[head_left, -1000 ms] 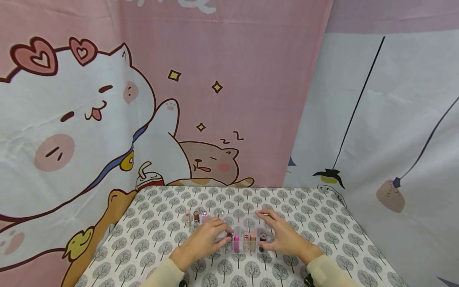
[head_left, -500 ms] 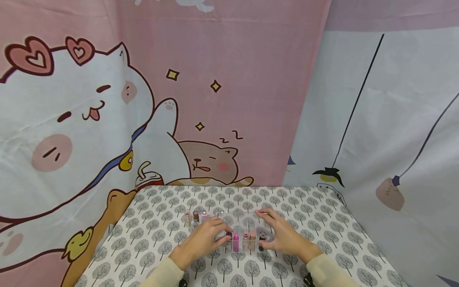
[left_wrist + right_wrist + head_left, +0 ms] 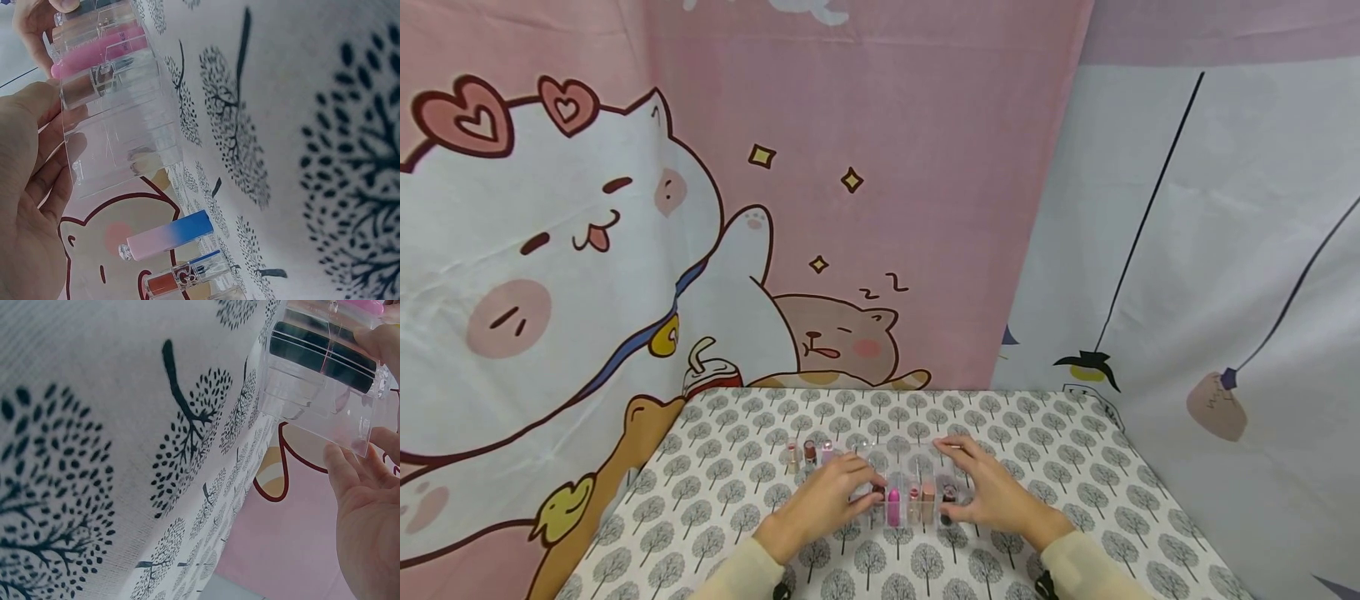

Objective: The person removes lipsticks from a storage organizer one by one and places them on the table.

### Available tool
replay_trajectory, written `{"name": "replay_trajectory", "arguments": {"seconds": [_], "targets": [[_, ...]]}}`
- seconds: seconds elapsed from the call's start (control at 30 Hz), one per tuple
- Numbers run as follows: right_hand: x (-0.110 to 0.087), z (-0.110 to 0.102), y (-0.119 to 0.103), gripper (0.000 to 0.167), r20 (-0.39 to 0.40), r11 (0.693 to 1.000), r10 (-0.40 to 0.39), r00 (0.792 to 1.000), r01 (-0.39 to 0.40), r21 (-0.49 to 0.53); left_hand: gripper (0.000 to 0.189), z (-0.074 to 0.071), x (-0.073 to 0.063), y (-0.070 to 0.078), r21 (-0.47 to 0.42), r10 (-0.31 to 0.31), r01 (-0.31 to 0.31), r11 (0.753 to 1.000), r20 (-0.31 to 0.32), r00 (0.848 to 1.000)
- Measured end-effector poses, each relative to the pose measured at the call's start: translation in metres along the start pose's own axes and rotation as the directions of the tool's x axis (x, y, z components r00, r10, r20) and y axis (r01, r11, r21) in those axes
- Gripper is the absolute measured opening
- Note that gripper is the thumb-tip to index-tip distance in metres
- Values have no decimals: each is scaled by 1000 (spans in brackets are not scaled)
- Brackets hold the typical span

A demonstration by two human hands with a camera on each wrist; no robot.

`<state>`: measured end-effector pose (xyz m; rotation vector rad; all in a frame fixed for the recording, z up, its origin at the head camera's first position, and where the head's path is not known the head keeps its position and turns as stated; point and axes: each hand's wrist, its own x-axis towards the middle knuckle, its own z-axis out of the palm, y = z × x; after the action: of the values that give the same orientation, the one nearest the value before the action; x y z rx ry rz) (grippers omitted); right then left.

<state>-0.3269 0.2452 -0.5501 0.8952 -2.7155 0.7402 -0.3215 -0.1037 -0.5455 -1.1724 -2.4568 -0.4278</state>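
Observation:
A clear plastic lipstick organizer stands between both hands, with several lipsticks upright in its slots. My left hand is at its left part. Thumb and forefinger pinch the top of a brown-capped lipstick in a slot, while the other fingers show behind the clear plastic. Beside it stands a bright pink lipstick. My right hand holds the organizer's right end, thumb near a black lipstick and fingertips at the back edge. Seen from the head, the fingers partly cover both end lipsticks.
Left of the organizer stand a pink-and-blue lipstick, a clear lipstick with a reddish-brown top and a pale gold one. A tree-print cloth covers the table. A cartoon curtain hangs behind its back edge.
The head view has shifted very slightly. Both hands, the organizer and the lipsticks keep nearly the same places.

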Motion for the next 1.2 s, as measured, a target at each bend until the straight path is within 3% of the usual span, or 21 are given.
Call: {"name": "replay_trajectory", "arguments": {"seconds": [0.63, 1.2], "targets": [[-1, 0, 0, 104, -3, 1000, -12, 1000, 12, -4, 25, -2, 0, -1, -20, 9, -9, 1000, -27, 1000], [-2, 0, -2, 104, -11, 1000, -18, 1000, 18, -24, 24, -4, -2, 0, 5, 31, -31, 1000, -95, 995]]}}
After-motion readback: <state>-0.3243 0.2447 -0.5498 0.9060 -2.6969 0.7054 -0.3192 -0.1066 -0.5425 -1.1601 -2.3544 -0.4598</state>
